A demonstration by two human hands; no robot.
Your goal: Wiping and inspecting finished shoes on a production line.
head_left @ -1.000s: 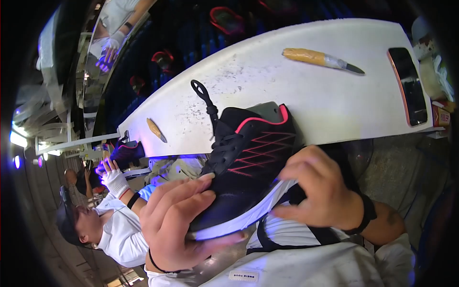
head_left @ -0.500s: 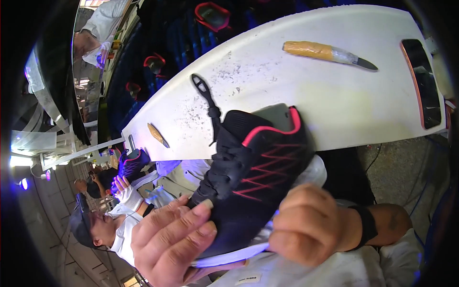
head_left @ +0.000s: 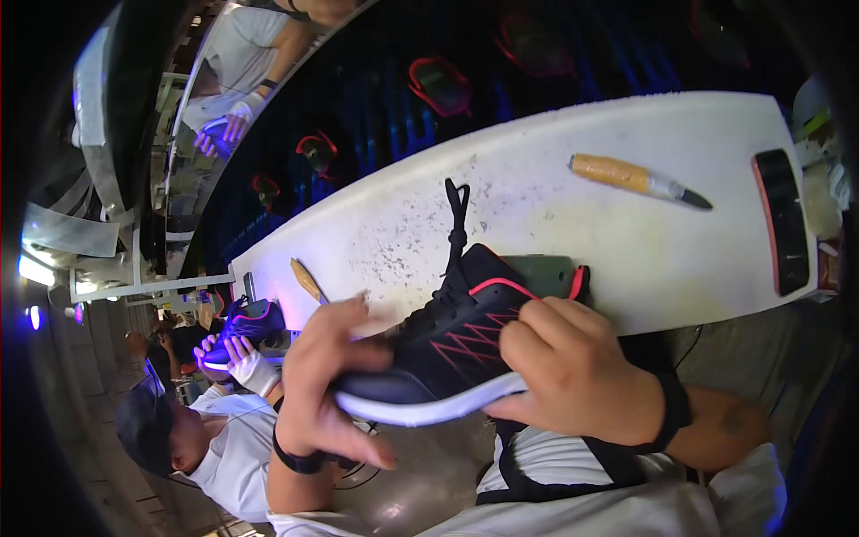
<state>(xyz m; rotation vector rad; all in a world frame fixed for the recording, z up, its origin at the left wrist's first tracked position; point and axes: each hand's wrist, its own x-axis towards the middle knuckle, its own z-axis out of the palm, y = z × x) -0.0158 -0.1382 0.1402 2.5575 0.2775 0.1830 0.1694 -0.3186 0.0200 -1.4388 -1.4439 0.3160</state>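
A black sneaker (head_left: pixel 428 369) with pink zigzag lines, a pink collar edge and a white sole is between my hands, its toe to the left. A grey-green last (head_left: pixel 537 272) shows in its opening, and its dark lace loop (head_left: pixel 457 213) sticks up. My right hand (head_left: pixel 573 371) grips the heel end, fingers curled against the side and thumb under the sole. At the toe, my left hand (head_left: pixel 320 376) is spread open, thumb apart below the sole; its fingertips are blurred, so contact is unclear.
On the white table (head_left: pixel 510 206) lie a tape-wrapped knife (head_left: pixel 631 179), a smaller knife (head_left: pixel 307 279) and a phone (head_left: pixel 781 222). Beyond its edge, several pink-rimmed shoes (head_left: pixel 441 87) stand in a dark area. At left, a co-worker (head_left: pixel 224 438) in a cap holds another shoe (head_left: pixel 246 333).
The sneaker has tilted and turned, showing more of its white sole. My right hand has moved up from beside the sole to grip the heel end. My left hand's fingers have spread at the toe.
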